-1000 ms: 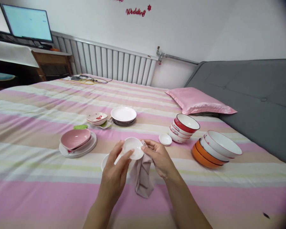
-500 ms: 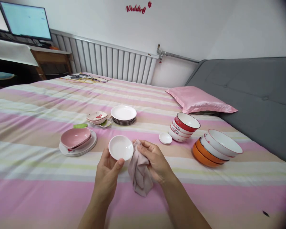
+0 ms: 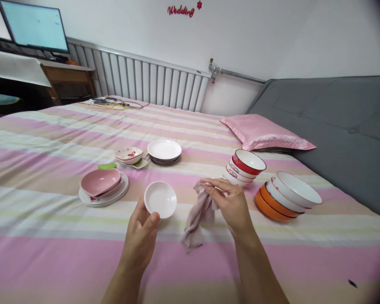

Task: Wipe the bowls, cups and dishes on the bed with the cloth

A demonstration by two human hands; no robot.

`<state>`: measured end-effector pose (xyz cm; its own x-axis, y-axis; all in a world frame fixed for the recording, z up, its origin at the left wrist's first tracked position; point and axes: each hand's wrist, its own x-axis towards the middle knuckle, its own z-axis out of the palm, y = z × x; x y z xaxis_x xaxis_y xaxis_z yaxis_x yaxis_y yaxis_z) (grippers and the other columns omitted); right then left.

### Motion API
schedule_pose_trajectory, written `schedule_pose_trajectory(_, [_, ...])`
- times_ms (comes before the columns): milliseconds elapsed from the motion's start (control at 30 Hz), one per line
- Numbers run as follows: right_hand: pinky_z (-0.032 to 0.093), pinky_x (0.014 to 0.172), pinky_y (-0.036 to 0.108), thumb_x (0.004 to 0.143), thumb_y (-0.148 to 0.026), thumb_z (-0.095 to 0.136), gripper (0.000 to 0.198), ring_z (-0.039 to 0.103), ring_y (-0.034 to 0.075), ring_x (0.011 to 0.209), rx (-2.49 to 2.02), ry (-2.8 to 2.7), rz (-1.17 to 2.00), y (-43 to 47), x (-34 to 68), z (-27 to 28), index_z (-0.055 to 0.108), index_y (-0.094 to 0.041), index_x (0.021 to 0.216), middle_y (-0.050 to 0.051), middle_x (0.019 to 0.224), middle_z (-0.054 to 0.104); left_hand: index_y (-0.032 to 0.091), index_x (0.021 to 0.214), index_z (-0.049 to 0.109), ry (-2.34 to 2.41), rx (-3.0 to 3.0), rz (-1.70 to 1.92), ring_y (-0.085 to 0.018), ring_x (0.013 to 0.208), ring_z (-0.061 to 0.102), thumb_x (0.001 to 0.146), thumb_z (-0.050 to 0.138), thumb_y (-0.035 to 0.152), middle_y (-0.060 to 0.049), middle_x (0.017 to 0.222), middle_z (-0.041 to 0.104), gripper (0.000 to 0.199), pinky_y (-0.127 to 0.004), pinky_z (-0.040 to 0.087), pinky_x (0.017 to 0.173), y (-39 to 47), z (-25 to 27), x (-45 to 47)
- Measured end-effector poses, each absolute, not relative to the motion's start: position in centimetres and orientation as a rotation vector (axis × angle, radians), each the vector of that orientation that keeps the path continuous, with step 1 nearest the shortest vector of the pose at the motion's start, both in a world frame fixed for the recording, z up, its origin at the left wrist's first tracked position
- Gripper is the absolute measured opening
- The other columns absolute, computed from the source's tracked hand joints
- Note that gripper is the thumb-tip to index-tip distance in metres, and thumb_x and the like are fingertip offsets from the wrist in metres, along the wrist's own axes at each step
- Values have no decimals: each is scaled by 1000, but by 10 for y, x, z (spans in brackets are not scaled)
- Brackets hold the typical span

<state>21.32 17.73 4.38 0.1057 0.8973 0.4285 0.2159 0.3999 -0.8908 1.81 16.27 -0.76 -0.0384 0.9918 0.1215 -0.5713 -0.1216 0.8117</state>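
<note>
My left hand (image 3: 143, 232) grips a small white dish (image 3: 161, 199) by its lower left rim, thumb on the near edge, its hollow side tilted toward me. To the right of it, my right hand (image 3: 229, 202) pinches a crumpled pale pink cloth (image 3: 198, 219) that hangs down over the bedspread. Cloth and dish are apart. Behind the right hand stands a stack of red and white bowls (image 3: 248, 162); the small white dishes beside that stack are now hidden by the hand.
Pink bowls (image 3: 100, 182) rest on white plates (image 3: 123, 192) at left, near heart-patterned dishes (image 3: 129, 154) and a green leaf-shaped piece (image 3: 107, 166). A plate stack (image 3: 164, 148) stands mid-bed. White bowls (image 3: 299, 190) sit on orange bowls (image 3: 274, 209) at right, before a pink pillow (image 3: 266, 131).
My right hand has moved right with the cloth, away from the dish, and now covers the small white dishes. The left hand holds the dish in nearly the same place.
</note>
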Motion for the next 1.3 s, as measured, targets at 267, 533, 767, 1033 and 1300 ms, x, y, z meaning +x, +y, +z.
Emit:
schedule_pose_trajectory(267, [41,93,41,82,-29,61,18,45,22,112,-1008,-1569,668,175,212,47,71,-35,96,4,121,51,23,125,51,508,685,1449,-33,119,47,71,67,42,-11,115,63,60,-45,42,95,156,0,25])
schedule_pose_trajectory(533, [47,75,28,86,-23,56,22,55,13,82,-773,-1628,846,178,201,41,69,-32,101,1,84,58,25,124,53,458,675,1357,-26,113,53,73,66,42,-8,117,62,55,-33,48,88,152,-9,38])
schedule_pose_trajectory(767, [45,83,29,87,-30,54,16,59,16,95,-851,-1299,911,180,180,32,69,-24,92,3,99,65,24,121,56,432,669,1258,-25,108,56,72,67,42,-8,114,63,53,-30,50,84,150,-8,43])
schedule_pose_trajectory(1033, [45,77,26,87,-25,52,20,57,13,82,-1056,-1386,647,184,188,34,67,-23,100,1,85,63,21,113,62,487,542,1321,-30,109,57,72,66,46,-8,102,69,48,-41,47,92,155,-5,34])
schedule_pose_trajectory(1300, [44,61,24,76,-22,66,13,54,11,66,-1007,-1619,545,177,181,34,54,-20,76,-2,73,55,16,91,68,655,376,1275,-23,82,68,70,69,44,-6,91,71,35,-35,57,74,159,4,38])
